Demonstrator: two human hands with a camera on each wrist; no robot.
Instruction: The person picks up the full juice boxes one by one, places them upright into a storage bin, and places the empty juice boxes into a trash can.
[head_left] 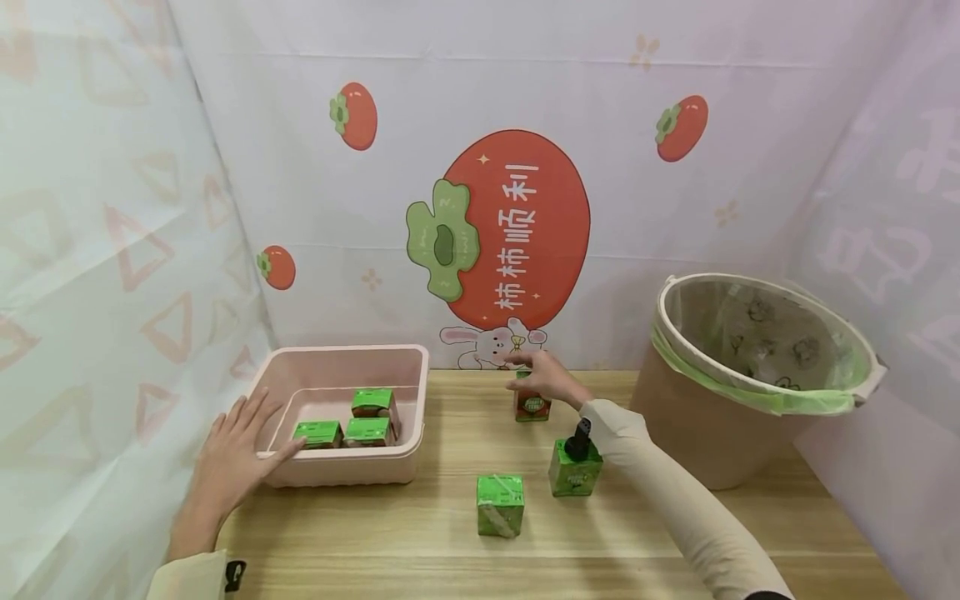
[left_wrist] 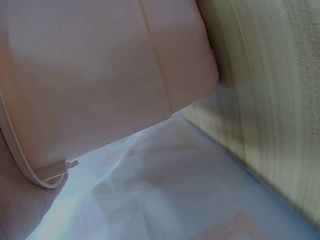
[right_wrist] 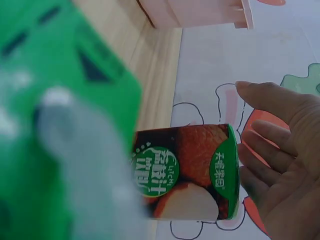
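Note:
A litchi juice carton (right_wrist: pixel 177 170) stands upright at the back of the table; the same carton (head_left: pixel 532 408) shows in the head view under my right hand (head_left: pixel 550 379). The fingers of that hand reach over the carton's green top, with the thumb apart from it in the right wrist view. My left hand (head_left: pixel 234 446) rests on the left front corner of the pink bin (head_left: pixel 341 471), fingers spread and thumb lying along the rim. Inside the bin are three green-topped cartons (head_left: pixel 369 431). The bin's outer wall (left_wrist: pixel 100 85) fills much of the left wrist view.
Two more green cartons stand on the table, one at front centre (head_left: pixel 500 506) and one under the right forearm (head_left: pixel 574 477). A large bucket (head_left: pixel 697 417) with a plastic liner stands at the right. Printed sheets (head_left: pixel 600 208) enclose the table's back and sides.

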